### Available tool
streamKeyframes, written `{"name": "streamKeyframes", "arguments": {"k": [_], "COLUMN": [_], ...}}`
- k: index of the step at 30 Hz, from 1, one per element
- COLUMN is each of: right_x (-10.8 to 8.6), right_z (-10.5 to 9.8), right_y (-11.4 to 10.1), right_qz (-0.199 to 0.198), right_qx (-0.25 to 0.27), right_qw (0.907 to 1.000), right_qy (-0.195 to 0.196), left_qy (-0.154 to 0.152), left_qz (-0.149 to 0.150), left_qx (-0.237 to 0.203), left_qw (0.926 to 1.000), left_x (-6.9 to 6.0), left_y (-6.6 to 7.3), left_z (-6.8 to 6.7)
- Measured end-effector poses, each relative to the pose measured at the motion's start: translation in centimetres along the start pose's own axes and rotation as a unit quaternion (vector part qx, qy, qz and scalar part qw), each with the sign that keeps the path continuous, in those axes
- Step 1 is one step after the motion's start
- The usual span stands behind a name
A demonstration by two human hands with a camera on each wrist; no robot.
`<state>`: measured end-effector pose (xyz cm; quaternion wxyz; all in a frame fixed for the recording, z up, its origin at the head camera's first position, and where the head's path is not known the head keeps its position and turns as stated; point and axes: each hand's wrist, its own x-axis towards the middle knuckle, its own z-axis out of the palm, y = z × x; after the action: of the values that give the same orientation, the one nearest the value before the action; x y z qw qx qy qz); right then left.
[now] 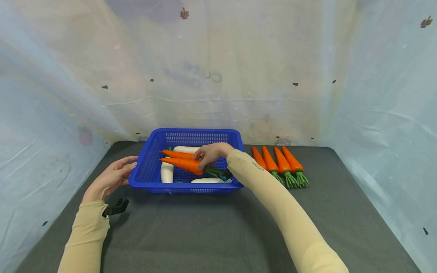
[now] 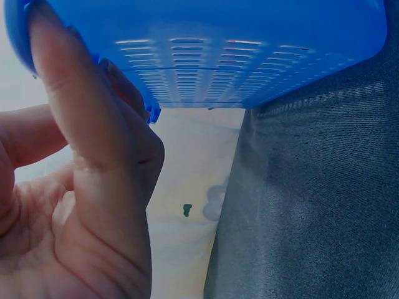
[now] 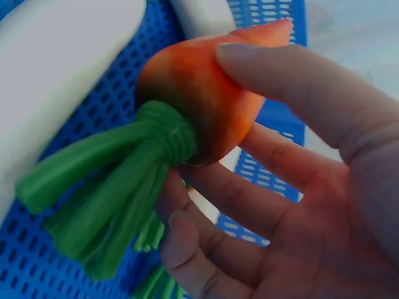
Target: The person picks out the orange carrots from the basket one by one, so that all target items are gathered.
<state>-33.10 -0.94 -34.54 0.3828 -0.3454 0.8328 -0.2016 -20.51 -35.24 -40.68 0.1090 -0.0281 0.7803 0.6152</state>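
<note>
A blue plastic basket [image 1: 191, 185] stands on the grey-covered table. Its left rim is pinched by my left hand [image 1: 112, 176], the thumb [image 2: 81, 93] lying along the basket's outer edge. Inside the basket, my right hand [image 1: 212, 153] holds an orange carrot [image 1: 184, 164] near its green-stemmed top, thumb on one side and fingers on the other. Just behind it in the basket is another carrot [image 1: 178, 154], partly hidden by the hand. White radishes lie around them: one at the back [image 1: 186, 149], one at the left [image 1: 167, 172], one along the front [image 1: 211, 180].
To the right of the basket, several carrots [image 1: 282, 163] lie side by side on the table [image 1: 191, 231], green stems toward me. The right forearm covers part of them. Pale plastic sheeting [image 1: 218, 94] walls in the table at the back and sides.
</note>
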Motion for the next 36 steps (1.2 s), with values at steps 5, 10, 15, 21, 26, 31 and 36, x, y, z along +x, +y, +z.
{"name": "streamKeyframes", "arguments": {"k": [5, 10, 15, 21, 26, 31, 36], "right_x": [-1.1, -2.4, -4.3, -6.9, -9.1, -11.5, -13.3], "right_z": [-1.0, -1.8, -2.3, -2.5, -2.8, -2.9, -2.4], "right_y": [0.6, 1.2, 1.6, 2.6, 4.4, 6.5, 8.7], "right_qz": [-0.017, -0.042, -0.051, -0.044, -0.041, -0.028, -0.011], "right_qx": [0.057, 0.112, 0.156, 0.198, 0.233, 0.239, 0.258], "right_qw": [0.9980, 0.9923, 0.9845, 0.9749, 0.9648, 0.9582, 0.9489], "right_qy": [0.022, 0.034, 0.061, 0.091, 0.115, 0.154, 0.182], "left_qy": [-0.001, -0.004, -0.005, -0.010, -0.014, -0.017, -0.015], "left_qz": [-0.002, 0.001, 0.001, 0.003, 0.005, 0.008, 0.011], "left_qx": [0.003, 0.001, 0.003, 0.004, 0.002, 0.005, 0.017], "left_qw": [1.0000, 1.0000, 1.0000, 0.9999, 0.9999, 0.9998, 0.9997], "left_x": [0.1, 0.1, 0.0, 0.0, 0.1, 0.1, -0.2], "left_y": [-0.1, -0.1, 0.0, 0.0, 0.0, -0.1, -0.1], "left_z": [-0.1, -0.2, -0.2, -0.2, -0.3, -0.4, -0.8]}}
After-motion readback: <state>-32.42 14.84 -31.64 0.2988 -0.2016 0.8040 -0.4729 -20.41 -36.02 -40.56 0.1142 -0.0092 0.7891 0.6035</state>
